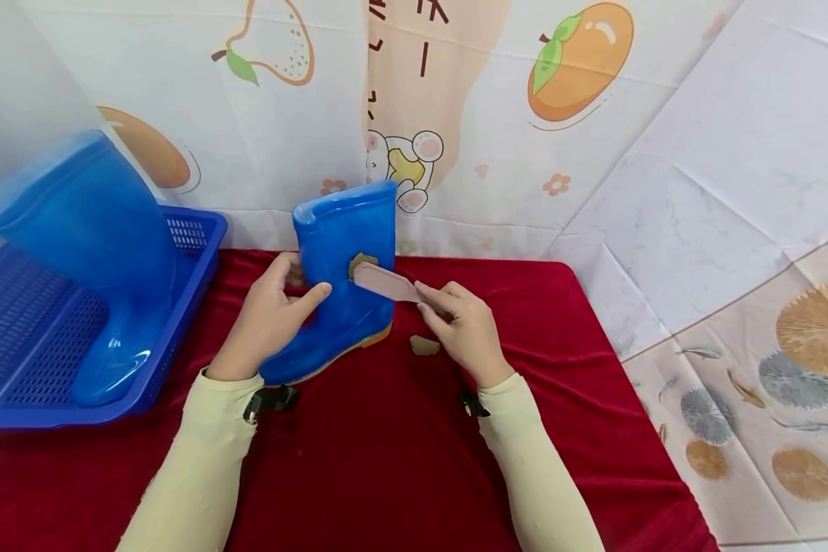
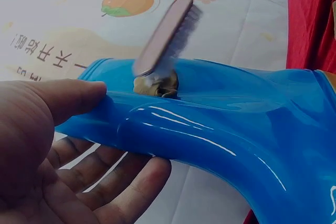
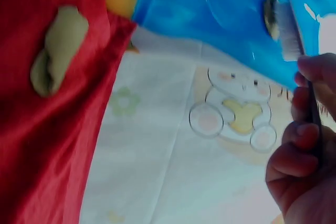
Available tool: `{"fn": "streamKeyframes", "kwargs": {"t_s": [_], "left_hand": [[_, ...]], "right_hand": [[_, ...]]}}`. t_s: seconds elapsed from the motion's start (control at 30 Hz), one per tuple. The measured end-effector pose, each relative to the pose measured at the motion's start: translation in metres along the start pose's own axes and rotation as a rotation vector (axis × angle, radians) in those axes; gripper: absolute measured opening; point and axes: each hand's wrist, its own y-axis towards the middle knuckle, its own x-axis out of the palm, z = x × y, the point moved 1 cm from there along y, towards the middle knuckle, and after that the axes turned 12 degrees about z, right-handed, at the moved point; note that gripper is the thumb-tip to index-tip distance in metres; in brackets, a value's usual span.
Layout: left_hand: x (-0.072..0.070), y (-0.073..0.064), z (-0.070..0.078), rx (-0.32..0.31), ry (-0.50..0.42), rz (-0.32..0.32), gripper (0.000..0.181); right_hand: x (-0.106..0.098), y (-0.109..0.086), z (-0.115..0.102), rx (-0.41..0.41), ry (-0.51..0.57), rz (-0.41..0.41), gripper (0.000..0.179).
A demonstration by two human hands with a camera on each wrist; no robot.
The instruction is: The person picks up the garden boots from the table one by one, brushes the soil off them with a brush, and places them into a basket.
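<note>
A blue rain boot (image 1: 348,238) stands upright on the red cloth, its toe toward the left. My left hand (image 1: 265,318) holds the boot's shaft, thumb on the near side and fingers curving round the other, as the left wrist view shows. A lump of brown mud (image 2: 156,85) sticks to the shaft. My right hand (image 1: 465,326) grips the handle of a pinkish brush (image 1: 386,282) with pale bristles (image 3: 287,30). The bristles are right at the mud's edge. A loose piece of similar brown mud (image 1: 424,346) lies on the cloth beside the heel.
At the left, a blue plastic basket (image 1: 210,230) holds a second blue boot (image 1: 110,253), leaning with its top over the basket's edge. Red cloth (image 1: 359,460) covers the table. A printed curtain (image 1: 497,176) hangs right behind it.
</note>
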Motion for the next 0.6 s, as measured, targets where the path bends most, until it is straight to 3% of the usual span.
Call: {"fn": "streamKeyframes", "kwargs": {"t_s": [0.2,0.4,0.6], "left_hand": [[0.0,0.0,0.0,-0.016,0.002,0.003,0.057],[0.0,-0.001,0.001,-0.012,-0.004,-0.031,0.059],[0.001,-0.002,0.003,0.009,0.017,-0.038,0.056]], "right_hand": [[-0.008,0.001,0.011,0.021,-0.042,0.012,0.033],[-0.007,0.001,0.004,-0.042,0.061,0.082,0.033],[0.001,0.0,-0.007,-0.08,0.112,0.033,0.038]]}}
